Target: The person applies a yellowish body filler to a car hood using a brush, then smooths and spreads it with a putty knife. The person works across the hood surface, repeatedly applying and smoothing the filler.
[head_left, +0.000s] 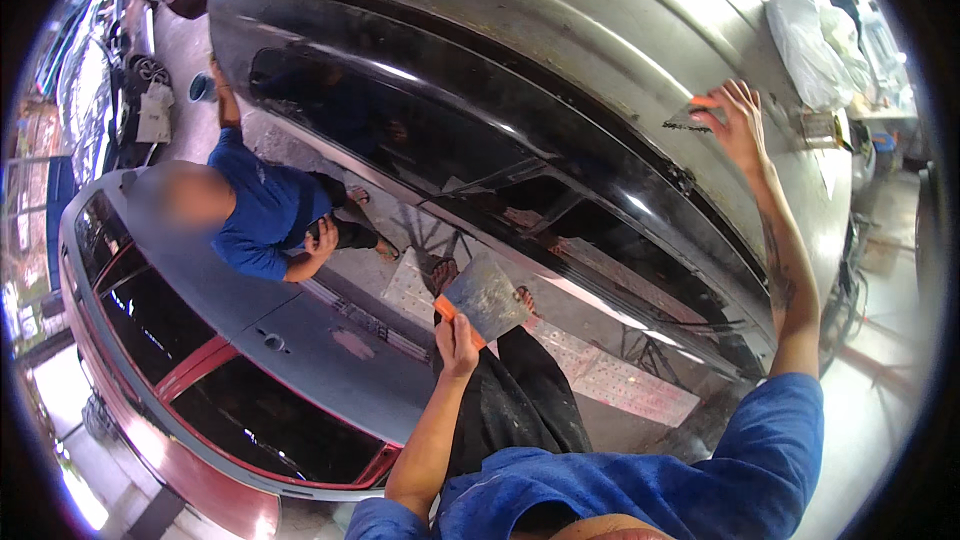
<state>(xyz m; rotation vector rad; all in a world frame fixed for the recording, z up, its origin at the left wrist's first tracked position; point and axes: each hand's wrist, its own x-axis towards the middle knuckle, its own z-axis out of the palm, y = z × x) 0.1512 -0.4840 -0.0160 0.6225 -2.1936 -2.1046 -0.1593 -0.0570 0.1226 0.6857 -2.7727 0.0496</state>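
My left hand is closed on the orange edge of a wide, flat putty spreader. The spreader's grey face is smeared and sits above my legs and feet. Stretched far out, my right hand pinches a smaller scraper with an orange grip. Its blade meets the bare, greyish roof of a dark vehicle, where some dark bits lie along the blade edge. Whether the blade presses on the roof or only hovers close I cannot tell.
Another person in a blue shirt stands at the left, one hand on the vehicle. Behind is a grey-primed car with red window frames. I stand by a perforated metal plank. White plastic bags and a can are at the right.
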